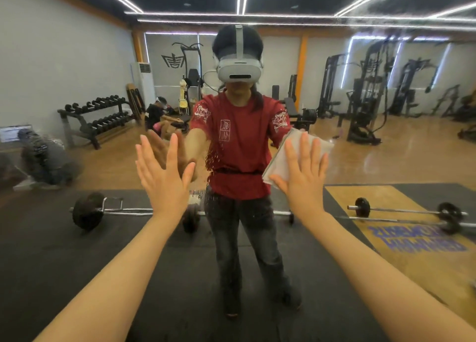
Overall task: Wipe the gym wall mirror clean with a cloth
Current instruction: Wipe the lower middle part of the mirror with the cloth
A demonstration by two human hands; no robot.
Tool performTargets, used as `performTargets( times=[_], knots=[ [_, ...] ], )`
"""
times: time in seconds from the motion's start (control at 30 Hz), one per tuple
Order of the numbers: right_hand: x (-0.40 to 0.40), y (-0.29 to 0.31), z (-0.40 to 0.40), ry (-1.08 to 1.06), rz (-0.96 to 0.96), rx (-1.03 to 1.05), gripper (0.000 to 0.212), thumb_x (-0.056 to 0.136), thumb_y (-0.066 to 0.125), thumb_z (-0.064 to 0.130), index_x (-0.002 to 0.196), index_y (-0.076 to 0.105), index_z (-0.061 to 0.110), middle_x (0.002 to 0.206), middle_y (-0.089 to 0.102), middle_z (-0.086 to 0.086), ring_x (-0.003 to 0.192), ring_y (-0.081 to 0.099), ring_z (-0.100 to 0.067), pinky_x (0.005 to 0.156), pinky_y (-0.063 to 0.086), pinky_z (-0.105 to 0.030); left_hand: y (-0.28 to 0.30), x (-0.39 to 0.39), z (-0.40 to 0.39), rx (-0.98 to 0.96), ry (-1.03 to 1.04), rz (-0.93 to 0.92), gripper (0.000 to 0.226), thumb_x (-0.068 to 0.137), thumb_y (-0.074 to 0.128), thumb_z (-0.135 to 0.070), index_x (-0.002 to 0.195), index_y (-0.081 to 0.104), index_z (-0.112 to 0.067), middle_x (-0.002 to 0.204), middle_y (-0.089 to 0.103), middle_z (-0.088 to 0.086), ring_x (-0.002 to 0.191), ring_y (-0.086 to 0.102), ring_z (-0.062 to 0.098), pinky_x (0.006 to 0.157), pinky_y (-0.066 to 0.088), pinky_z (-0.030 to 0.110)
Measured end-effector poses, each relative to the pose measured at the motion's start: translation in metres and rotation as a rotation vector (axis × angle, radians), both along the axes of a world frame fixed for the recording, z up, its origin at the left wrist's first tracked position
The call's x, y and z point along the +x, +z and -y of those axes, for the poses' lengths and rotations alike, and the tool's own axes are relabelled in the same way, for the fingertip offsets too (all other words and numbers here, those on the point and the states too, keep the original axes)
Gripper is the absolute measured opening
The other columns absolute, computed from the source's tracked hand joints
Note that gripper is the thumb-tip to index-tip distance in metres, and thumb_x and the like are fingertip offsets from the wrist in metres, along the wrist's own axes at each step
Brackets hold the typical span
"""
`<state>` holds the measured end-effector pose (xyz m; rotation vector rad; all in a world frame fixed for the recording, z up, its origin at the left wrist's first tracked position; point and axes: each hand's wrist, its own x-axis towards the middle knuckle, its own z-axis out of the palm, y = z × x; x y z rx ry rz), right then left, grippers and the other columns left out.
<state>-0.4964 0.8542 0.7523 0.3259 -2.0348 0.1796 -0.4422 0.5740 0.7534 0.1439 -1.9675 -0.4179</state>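
Note:
The gym wall mirror (386, 148) fills the whole view and reflects the room and my own figure. My right hand (301, 171) lies flat, fingers straight and spread, pressing a folded white cloth (279, 161) against the glass right of centre. My left hand (164, 171) is also flat with straight fingers, its fingertips meeting their reflection on the glass left of centre. Smears and specks mark the mirror: a cloudy patch (43, 156) at the left, a speckled trail (213, 159) between my hands, and hazy streaks (386, 9) at the upper right.
All else is reflection: a barbell (103, 209) on black mats low in the glass, a second barbell (412, 210) at the right, a dumbbell rack (95, 117) at the left, weight machines (365, 97) at the right, and a seated person (159, 117) far back.

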Motion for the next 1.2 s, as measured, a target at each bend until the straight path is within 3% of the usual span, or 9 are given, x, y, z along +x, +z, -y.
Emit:
performTargets(
  times=[0.23, 0.4, 0.53, 0.77, 0.83, 0.97, 1.03, 1.1, 1.2],
  knots=[
    [-0.002, 0.030, 0.026, 0.104, -0.164, 0.354, 0.103, 0.072, 0.080, 0.049, 0.153, 0.024, 0.019, 0.160, 0.015, -0.013, 0.147, 0.012, -0.038, 0.117, 0.007, -0.057, 0.020, -0.010, 0.005, 0.067, 0.058, 0.020, 0.068, 0.097, 0.041, -0.053, 0.157, 0.017, -0.033, 0.163, -0.002, 0.023, 0.150, -0.003, 0.043, 0.118, 0.007, 0.063],
    [-0.009, 0.048, -0.024, -0.016, -0.036, -0.062, 0.094, 0.084, 0.059, 0.058, 0.156, 0.012, 0.020, 0.164, 0.011, -0.016, 0.149, 0.009, -0.039, 0.116, 0.011, -0.059, 0.019, -0.014, 0.006, 0.069, 0.050, 0.003, 0.067, 0.096, 0.036, -0.056, 0.157, 0.016, -0.034, 0.164, -0.001, 0.022, 0.150, -0.003, 0.043, 0.118, 0.006, 0.062],
    [-0.008, 0.055, -0.017, -0.009, -0.011, -0.127, 0.094, 0.085, 0.060, 0.057, 0.156, 0.012, 0.020, 0.163, 0.010, -0.019, 0.148, 0.002, -0.038, 0.114, 0.009, -0.063, 0.017, -0.017, 0.007, 0.070, 0.053, -0.006, 0.067, 0.097, 0.041, -0.053, 0.157, 0.015, -0.035, 0.164, -0.002, 0.022, 0.150, -0.004, 0.043, 0.118, 0.004, 0.061],
    [-0.006, 0.041, 0.014, 0.078, -0.117, 0.292, 0.097, 0.078, 0.071, 0.052, 0.155, 0.021, 0.020, 0.162, 0.019, -0.015, 0.149, 0.010, -0.038, 0.118, 0.004, -0.057, 0.017, -0.015, 0.007, 0.077, 0.041, -0.002, 0.068, 0.096, 0.041, -0.054, 0.157, 0.016, -0.036, 0.164, -0.004, 0.020, 0.150, -0.005, 0.041, 0.118, 0.005, 0.062],
    [-0.008, 0.055, 0.002, 0.036, -0.105, 0.209, 0.094, 0.082, 0.064, 0.055, 0.156, 0.020, 0.017, 0.162, 0.017, -0.017, 0.149, 0.010, -0.039, 0.118, 0.008, -0.057, 0.017, -0.014, 0.008, 0.080, 0.039, 0.004, 0.068, 0.096, 0.040, -0.055, 0.157, 0.015, -0.037, 0.164, -0.005, 0.019, 0.151, -0.005, 0.041, 0.118, 0.005, 0.062],
    [-0.009, 0.111, -0.016, -0.056, -0.018, -0.254, 0.090, 0.092, 0.053, 0.059, 0.158, 0.011, 0.013, 0.164, 0.005, -0.021, 0.150, 0.004, -0.043, 0.118, 0.012, -0.062, 0.020, -0.013, 0.008, 0.075, 0.034, 0.013, 0.068, 0.095, 0.035, -0.058, 0.157, 0.015, -0.037, 0.164, -0.004, 0.020, 0.151, -0.004, 0.041, 0.118, 0.007, 0.062],
    [-0.008, 0.123, -0.013, -0.037, 0.007, -0.300, 0.089, 0.094, 0.052, 0.058, 0.158, 0.010, 0.015, 0.164, 0.002, -0.020, 0.150, 0.000, -0.043, 0.118, 0.009, -0.064, 0.020, -0.012, 0.007, 0.079, 0.028, 0.014, 0.068, 0.094, 0.034, -0.059, 0.156, 0.016, -0.037, 0.164, -0.004, 0.020, 0.150, -0.004, 0.042, 0.118, 0.006, 0.062],
    [-0.006, 0.114, -0.005, -0.024, -0.015, -0.192, 0.089, 0.092, 0.057, 0.054, 0.158, 0.012, 0.016, 0.164, 0.004, -0.020, 0.150, 0.001, -0.043, 0.116, 0.007, -0.063, 0.019, -0.012, 0.006, 0.079, 0.024, 0.014, 0.068, 0.094, 0.033, -0.059, 0.156, 0.016, -0.037, 0.164, -0.004, 0.020, 0.150, -0.004, 0.042, 0.118, 0.006, 0.062],
    [-0.004, 0.075, 0.017, 0.044, -0.074, 0.164, 0.100, 0.081, 0.074, 0.049, 0.156, 0.017, 0.016, 0.163, 0.015, -0.020, 0.148, 0.007, -0.043, 0.115, 0.008, -0.063, 0.019, -0.012, 0.006, 0.087, 0.034, 0.010, 0.068, 0.095, 0.039, -0.055, 0.156, 0.018, -0.036, 0.164, -0.003, 0.021, 0.150, -0.003, 0.042, 0.118, 0.007, 0.063]
  ],
)
